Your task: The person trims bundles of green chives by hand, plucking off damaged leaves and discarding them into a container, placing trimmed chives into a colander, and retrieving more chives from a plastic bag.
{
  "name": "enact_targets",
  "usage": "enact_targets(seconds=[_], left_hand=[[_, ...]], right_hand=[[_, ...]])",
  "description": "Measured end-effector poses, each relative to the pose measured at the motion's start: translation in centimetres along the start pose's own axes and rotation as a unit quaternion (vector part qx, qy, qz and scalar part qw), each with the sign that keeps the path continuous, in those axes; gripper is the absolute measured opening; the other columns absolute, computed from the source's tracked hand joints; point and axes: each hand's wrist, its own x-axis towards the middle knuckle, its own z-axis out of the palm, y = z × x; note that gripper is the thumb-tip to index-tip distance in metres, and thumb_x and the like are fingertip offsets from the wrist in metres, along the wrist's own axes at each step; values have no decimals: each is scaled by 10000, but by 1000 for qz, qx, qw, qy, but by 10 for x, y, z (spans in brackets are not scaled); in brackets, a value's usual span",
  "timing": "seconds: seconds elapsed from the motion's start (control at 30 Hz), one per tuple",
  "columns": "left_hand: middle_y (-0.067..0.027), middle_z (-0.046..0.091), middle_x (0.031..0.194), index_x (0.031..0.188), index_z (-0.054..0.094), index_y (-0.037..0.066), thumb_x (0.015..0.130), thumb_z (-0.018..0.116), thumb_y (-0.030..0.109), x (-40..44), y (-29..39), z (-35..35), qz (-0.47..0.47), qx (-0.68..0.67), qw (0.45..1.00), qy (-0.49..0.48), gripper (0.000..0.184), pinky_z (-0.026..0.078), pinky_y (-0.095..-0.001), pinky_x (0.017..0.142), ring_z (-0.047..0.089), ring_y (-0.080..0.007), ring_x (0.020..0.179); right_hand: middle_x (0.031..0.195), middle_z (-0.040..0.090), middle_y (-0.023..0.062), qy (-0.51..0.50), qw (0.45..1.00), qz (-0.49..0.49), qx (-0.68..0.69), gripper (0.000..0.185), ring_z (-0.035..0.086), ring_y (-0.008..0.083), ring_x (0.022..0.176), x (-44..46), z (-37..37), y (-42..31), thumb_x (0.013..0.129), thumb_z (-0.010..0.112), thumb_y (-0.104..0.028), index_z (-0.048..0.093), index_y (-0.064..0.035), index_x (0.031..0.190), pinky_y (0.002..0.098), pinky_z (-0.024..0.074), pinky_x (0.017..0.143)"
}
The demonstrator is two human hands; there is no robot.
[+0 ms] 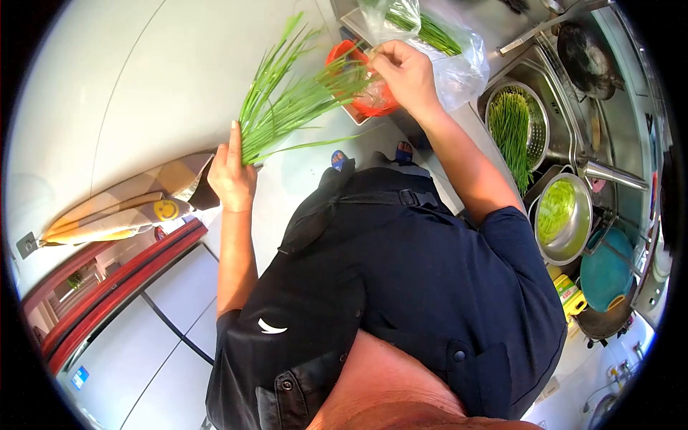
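Observation:
A loose bunch of long green garlic chives (279,115) fans out from my left hand (233,175), whose fingers are closed around its lower end. The blades spread up and to the right. My right hand (408,75) is closed in a pinch beside the blurred chive tips; what sits between its fingertips is too small to make out. Just below that hand is a bin lined with a red plastic bag (380,104). Near it, a clear plastic bag (466,68) lies on the counter with more chives (430,32) in it.
To the right, a sink (555,86) holds a perforated steel colander (537,125) with chives. Beside it stand a steel bowl (584,222) of pale green cut vegetable and a teal basin (609,269). A wok (584,57) sits farther back. Cloths (129,208) hang on the left.

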Motion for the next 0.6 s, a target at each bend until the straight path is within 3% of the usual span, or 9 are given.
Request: enact_targets(seconds=[0.13, 0.2, 0.23, 0.3, 0.33, 0.37, 0.43, 0.47, 0.6], left_hand=[[-104, 600, 801, 1457, 588, 108, 728, 662, -77, -8, -10, -5, -31, 1, 999, 26, 755, 512, -419, 577, 605, -305, 637], [-123, 615, 828, 1452, 589, 99, 730, 658, -86, -14, -16, -8, -49, -13, 998, 25, 749, 521, -419, 596, 619, -322, 662], [-129, 619, 837, 1451, 589, 96, 736, 657, -90, -17, -17, -10, -62, -12, 998, 17, 742, 527, -419, 607, 624, -327, 671], [-131, 618, 839, 1454, 586, 94, 747, 652, -94, -20, -18, -12, -61, -13, 998, 20, 734, 530, -420, 617, 625, -330, 676], [-133, 617, 841, 1456, 583, 91, 758, 647, -98, -22, -19, -14, -57, -17, 998, 24, 726, 534, -420, 626, 626, -333, 682], [-133, 617, 841, 1456, 583, 91, 758, 647, -98, -24, -19, -15, -58, -16, 998, 21, 726, 534, -420, 626, 626, -333, 682], [-130, 613, 838, 1461, 579, 92, 780, 643, -99, -29, -20, -17, -75, -15, 997, 13, 710, 535, -423, 632, 620, -335, 680], [-130, 609, 835, 1463, 578, 91, 784, 647, -96, -30, -20, -19, -78, -23, 997, 11, 707, 532, -423, 630, 615, -335, 677], [-129, 603, 827, 1463, 578, 93, 784, 646, -98, -35, -19, -21, -90, -28, 995, 3, 709, 530, -428, 629, 611, -332, 674]], right_hand=[[897, 773, 91, 0, 997, 69, -46, 211, 705, 138, 718, 8, 3, 33, 902, 754, -203, 748, -16, 999, 297, 559, 664], [908, 771, 112, -29, 977, 6, -213, 254, 740, 250, 801, 14, 10, 68, 930, 710, -272, 759, -36, 1011, 358, 571, 728], [908, 771, 112, -33, 976, 7, -213, 254, 740, 250, 801, 16, 14, 83, 930, 710, -272, 759, -36, 1011, 358, 571, 728], [876, 756, 140, -83, 900, -22, -428, 298, 733, 305, 774, 23, 25, 111, 946, 685, -339, 763, -53, 977, 443, 561, 710], [887, 744, 169, -115, 868, -39, -481, 350, 716, 381, 806, 30, 30, 134, 978, 603, -388, 771, -82, 957, 495, 558, 730], [887, 744, 169, -117, 868, -38, -480, 350, 716, 381, 806, 35, 33, 151, 978, 603, -388, 771, -82, 957, 495, 558, 730], [872, 741, 164, -206, 774, -35, -597, 294, 723, 379, 819, 37, 37, 171, 972, 575, -329, 767, -114, 910, 483, 566, 755], [898, 743, 159, -188, 786, -5, -589, 180, 727, 373, 842, 36, 37, 167, 909, 627, -264, 763, -149, 879, 474, 573, 788], [959, 746, 150, -130, 840, 19, -526, 142, 725, 369, 887, 31, 34, 157, 850, 681, -240, 765, -152, 924, 476, 573, 819]])
